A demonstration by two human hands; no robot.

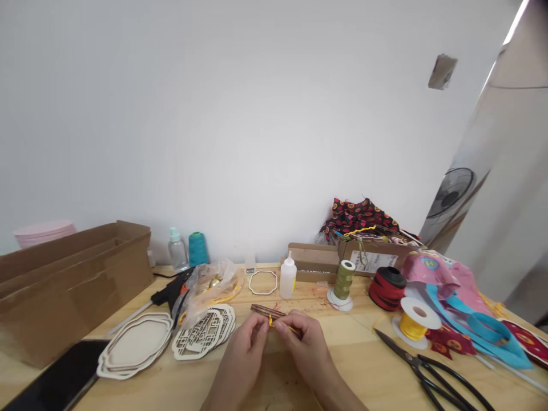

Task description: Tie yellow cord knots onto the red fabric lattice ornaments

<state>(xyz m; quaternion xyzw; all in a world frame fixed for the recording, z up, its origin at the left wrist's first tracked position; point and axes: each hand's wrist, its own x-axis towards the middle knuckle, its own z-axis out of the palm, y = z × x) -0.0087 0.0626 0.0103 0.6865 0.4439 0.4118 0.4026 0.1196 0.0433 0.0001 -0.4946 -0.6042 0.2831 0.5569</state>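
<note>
Both my hands meet over the wooden table near its front edge. My left hand and my right hand are closed in pinches on a thin yellow cord that is wrapped around a slim brown stick. The stick's far end pokes out to the upper left of my fingers. A spool of the same yellow cord stands to the right.
Stacks of cut-out wooden frames and plain panels lie at left, beside a glue gun and cardboard box. A glue bottle, olive thread spool, red ribbon roll, black scissors and fabrics fill the right.
</note>
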